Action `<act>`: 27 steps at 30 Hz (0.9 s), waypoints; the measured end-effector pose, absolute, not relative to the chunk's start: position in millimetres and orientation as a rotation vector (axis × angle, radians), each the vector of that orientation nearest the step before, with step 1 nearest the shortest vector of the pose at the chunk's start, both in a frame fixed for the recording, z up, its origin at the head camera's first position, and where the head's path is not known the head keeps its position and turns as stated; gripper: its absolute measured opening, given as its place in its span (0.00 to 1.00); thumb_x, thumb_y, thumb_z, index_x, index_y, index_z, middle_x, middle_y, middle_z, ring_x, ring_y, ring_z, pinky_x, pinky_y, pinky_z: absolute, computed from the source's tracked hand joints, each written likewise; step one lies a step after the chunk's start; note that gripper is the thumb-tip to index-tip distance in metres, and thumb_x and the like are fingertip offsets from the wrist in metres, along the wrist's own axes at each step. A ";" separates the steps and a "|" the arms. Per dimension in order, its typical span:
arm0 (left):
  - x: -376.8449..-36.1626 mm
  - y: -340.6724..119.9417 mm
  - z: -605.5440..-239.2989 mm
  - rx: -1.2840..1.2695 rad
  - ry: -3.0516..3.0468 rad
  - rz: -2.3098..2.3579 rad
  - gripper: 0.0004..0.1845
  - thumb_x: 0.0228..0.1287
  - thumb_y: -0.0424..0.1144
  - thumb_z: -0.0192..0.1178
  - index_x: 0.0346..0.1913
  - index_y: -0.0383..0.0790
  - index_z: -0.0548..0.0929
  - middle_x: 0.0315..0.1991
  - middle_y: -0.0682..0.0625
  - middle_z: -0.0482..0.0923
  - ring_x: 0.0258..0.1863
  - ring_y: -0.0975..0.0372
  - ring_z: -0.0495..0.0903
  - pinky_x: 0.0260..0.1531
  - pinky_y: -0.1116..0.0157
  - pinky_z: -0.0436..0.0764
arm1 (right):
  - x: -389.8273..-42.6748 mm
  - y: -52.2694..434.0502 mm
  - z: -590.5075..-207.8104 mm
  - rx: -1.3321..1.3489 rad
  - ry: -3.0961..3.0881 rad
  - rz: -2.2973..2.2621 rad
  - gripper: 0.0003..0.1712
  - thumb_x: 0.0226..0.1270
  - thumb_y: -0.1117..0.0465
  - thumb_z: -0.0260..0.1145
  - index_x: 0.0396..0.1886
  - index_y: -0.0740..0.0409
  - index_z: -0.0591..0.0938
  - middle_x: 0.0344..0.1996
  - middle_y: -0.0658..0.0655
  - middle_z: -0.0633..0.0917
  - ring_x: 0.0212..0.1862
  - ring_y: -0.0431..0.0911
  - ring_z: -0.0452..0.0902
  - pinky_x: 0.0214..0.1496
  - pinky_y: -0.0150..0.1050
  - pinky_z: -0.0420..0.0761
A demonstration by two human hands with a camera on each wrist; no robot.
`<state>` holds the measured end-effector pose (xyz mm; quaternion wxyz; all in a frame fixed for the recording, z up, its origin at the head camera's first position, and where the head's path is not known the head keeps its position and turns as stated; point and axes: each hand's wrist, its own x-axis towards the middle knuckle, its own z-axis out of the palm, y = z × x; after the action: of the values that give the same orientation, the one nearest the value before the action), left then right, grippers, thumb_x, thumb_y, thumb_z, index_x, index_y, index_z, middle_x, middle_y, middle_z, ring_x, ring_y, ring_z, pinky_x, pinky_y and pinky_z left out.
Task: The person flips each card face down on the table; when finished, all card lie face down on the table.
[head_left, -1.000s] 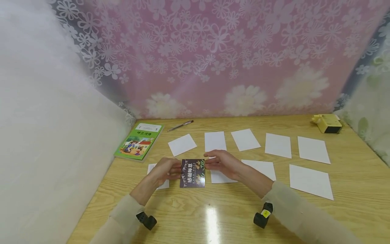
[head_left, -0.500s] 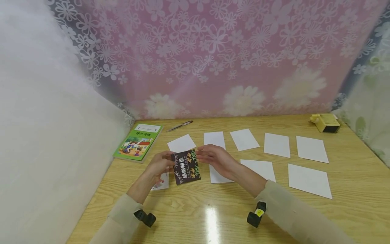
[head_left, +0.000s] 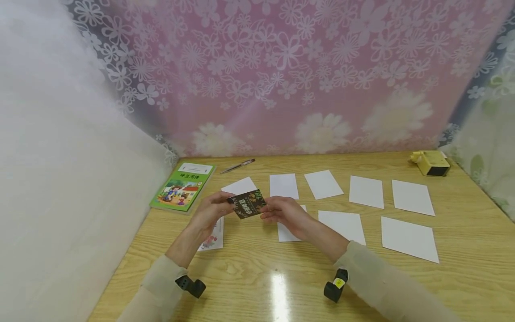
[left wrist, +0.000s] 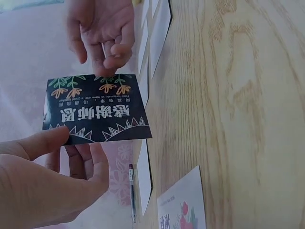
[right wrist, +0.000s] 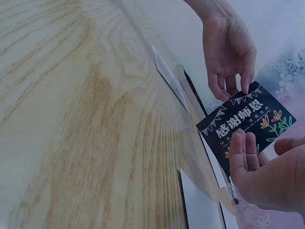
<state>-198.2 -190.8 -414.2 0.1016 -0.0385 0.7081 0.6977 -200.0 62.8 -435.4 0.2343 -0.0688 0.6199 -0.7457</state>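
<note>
A dark card (head_left: 249,203) with white lettering and orange and green flowers hangs in the air above the wooden table (head_left: 257,277), tilted. My left hand (head_left: 211,212) pinches its left edge between thumb and fingers (left wrist: 81,157). My right hand (head_left: 281,212) holds its right edge, fingers (right wrist: 243,152) behind the card (right wrist: 248,121) and thumb beside it. The card's printed face (left wrist: 95,112) is plain in the left wrist view. A printed card (head_left: 212,239) lies flat on the table below my left hand.
Several blank white cards (head_left: 366,191) lie in two rows across the table. At the back left lie a green picture book (head_left: 183,185) and a pen (head_left: 238,166). A small yellow device (head_left: 429,162) stands at the back right corner. Curtains enclose the table.
Both hands have lifted the dark card off the table and tilted it back and leftward. The printed card beneath my left hand has come into view.
</note>
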 end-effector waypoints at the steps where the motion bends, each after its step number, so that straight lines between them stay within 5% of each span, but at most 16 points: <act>1: -197.5 -191.2 -414.9 -0.093 2.078 2.059 0.12 0.70 0.26 0.62 0.54 0.30 0.83 0.47 0.48 0.81 0.50 0.57 0.79 0.70 0.46 0.73 | -200.0 62.2 -435.9 -0.183 1.703 -2.061 0.24 0.85 0.59 0.52 0.68 0.72 0.71 0.53 0.68 0.84 0.52 0.53 0.86 0.64 0.48 0.83; 10: -191.7 -193.5 -429.4 0.023 2.062 1.990 0.13 0.73 0.23 0.55 0.53 0.28 0.87 0.53 0.46 0.83 0.59 0.52 0.78 0.72 0.51 0.73 | -201.0 54.9 -439.7 -0.101 1.780 -2.150 0.21 0.84 0.60 0.55 0.60 0.74 0.79 0.51 0.70 0.86 0.56 0.61 0.84 0.64 0.50 0.83; 18: -191.9 -194.3 -438.9 -0.048 2.042 1.989 0.18 0.74 0.23 0.54 0.62 0.27 0.82 0.62 0.41 0.78 0.60 0.54 0.77 0.59 0.65 0.79 | -201.4 50.7 -445.1 -0.060 1.914 -2.102 0.12 0.77 0.66 0.62 0.51 0.70 0.84 0.42 0.57 0.86 0.40 0.47 0.84 0.59 0.48 0.85; 24: -194.3 -195.7 -441.0 -0.135 2.060 1.959 0.22 0.72 0.24 0.58 0.67 0.32 0.80 0.70 0.39 0.72 0.68 0.48 0.71 0.66 0.55 0.76 | -198.4 48.5 -447.3 -0.190 1.995 -1.955 0.10 0.76 0.68 0.61 0.50 0.67 0.85 0.40 0.57 0.86 0.37 0.48 0.83 0.52 0.50 0.87; 27: -194.7 -194.7 -441.9 -0.167 2.065 1.967 0.26 0.70 0.23 0.60 0.69 0.34 0.77 0.69 0.36 0.71 0.67 0.48 0.72 0.61 0.57 0.79 | -196.0 49.4 -447.4 -0.271 2.005 -1.908 0.12 0.77 0.69 0.61 0.54 0.68 0.83 0.36 0.58 0.84 0.34 0.49 0.84 0.48 0.52 0.89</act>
<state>-194.7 -194.7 -441.9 0.1419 -0.0580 0.7154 0.6817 -196.0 49.4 -447.4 0.1792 -0.0960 0.7092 -0.6751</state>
